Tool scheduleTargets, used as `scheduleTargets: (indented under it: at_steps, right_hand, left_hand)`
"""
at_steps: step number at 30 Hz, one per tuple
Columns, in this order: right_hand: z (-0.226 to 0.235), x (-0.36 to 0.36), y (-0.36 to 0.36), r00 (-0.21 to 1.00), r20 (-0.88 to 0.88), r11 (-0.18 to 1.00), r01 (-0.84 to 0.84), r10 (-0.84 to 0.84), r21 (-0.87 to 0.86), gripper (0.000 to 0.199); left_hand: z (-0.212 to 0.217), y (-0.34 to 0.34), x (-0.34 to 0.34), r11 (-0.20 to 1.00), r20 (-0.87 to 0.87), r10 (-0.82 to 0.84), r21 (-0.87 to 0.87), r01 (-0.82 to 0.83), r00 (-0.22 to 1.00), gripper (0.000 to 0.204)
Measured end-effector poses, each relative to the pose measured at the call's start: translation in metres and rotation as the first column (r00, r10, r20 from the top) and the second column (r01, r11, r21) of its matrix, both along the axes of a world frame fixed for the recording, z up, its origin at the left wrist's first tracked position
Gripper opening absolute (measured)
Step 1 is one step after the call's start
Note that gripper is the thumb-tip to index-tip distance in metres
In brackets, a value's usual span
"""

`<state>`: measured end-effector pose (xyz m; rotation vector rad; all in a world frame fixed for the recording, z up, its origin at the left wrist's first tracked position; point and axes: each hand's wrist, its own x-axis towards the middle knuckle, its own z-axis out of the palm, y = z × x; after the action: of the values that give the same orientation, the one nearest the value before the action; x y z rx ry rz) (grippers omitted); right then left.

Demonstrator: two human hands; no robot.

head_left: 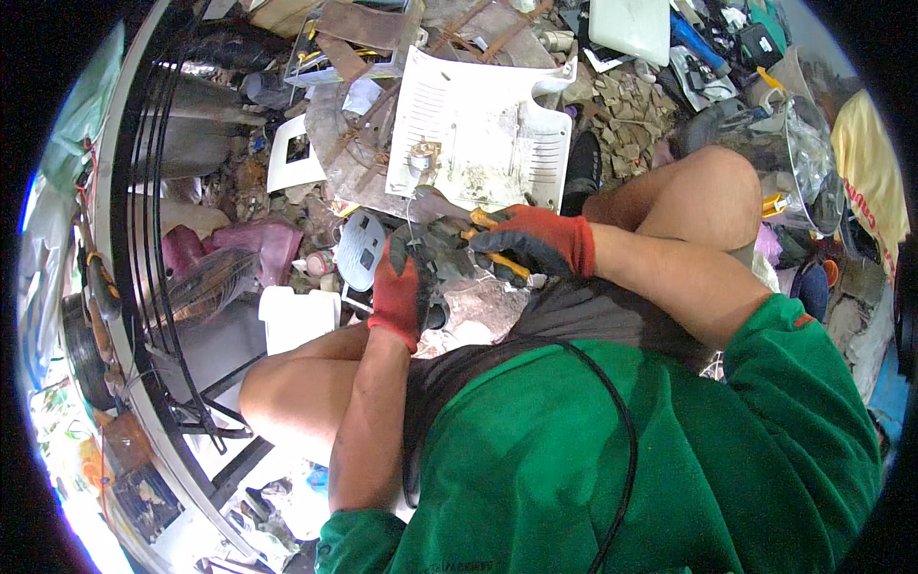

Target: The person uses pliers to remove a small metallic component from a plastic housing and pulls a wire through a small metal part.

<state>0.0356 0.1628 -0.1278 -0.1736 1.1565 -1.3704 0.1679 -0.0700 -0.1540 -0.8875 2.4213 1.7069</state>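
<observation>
My right hand (pixel 543 239), in a red and dark grey glove, is closed round yellow-handled pliers (pixel 509 267). The pliers' jaws point left, toward a dark grey piece (pixel 448 249) in front of my lap; whether they grip it is unclear. My left hand (pixel 397 298), gloved alike, is closed at the left side of that piece and appears to hold it. A thin pale wire rises near its fingertips. Just left of this hand is a light grey oval plate (pixel 363 251) with small slots.
A dirty white plastic panel (pixel 488 124) lies ahead on a round, worn board. Broken stone chips (pixel 626 120) cover ground at the right. A black metal rack (pixel 158 239) stands at the left. A clear plastic bag (pixel 808 153) and yellow sack (pixel 870 172) are at the right.
</observation>
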Motion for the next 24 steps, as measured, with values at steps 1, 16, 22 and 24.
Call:
scheduleTargets:
  at_steps: [1, 16, 22, 24]
  right_hand:
    - [0.006, -0.001, -0.003, 1.0, -0.013, 0.996, 0.004, -0.003, 0.085, 0.026]
    - [0.006, 0.0, 0.01, 0.999, -0.007, 0.999, 0.048, -0.048, -0.016, 0.029]
    - [0.02, -0.003, 0.015, 0.887, 0.46, 0.998, 0.051, -0.028, -0.037, 0.025]
    - [0.009, -0.003, 0.016, 0.915, 0.402, 0.997, 0.05, -0.025, -0.052, 0.027]
  left_hand:
    - [0.004, 0.003, -0.002, 0.999, 0.016, 0.02, 0.042, -0.021, 1.0, 0.036]
    - [0.027, 0.009, -0.013, 0.965, 0.085, -0.139, -0.213, 0.154, 0.987, 0.038]
    - [0.029, 0.021, -0.008, 0.917, -0.066, -0.158, -0.381, 0.122, 0.985, 0.042]
    - [0.037, 0.031, -0.01, 0.954, -0.065, -0.091, -0.293, 0.068, 0.994, 0.041]
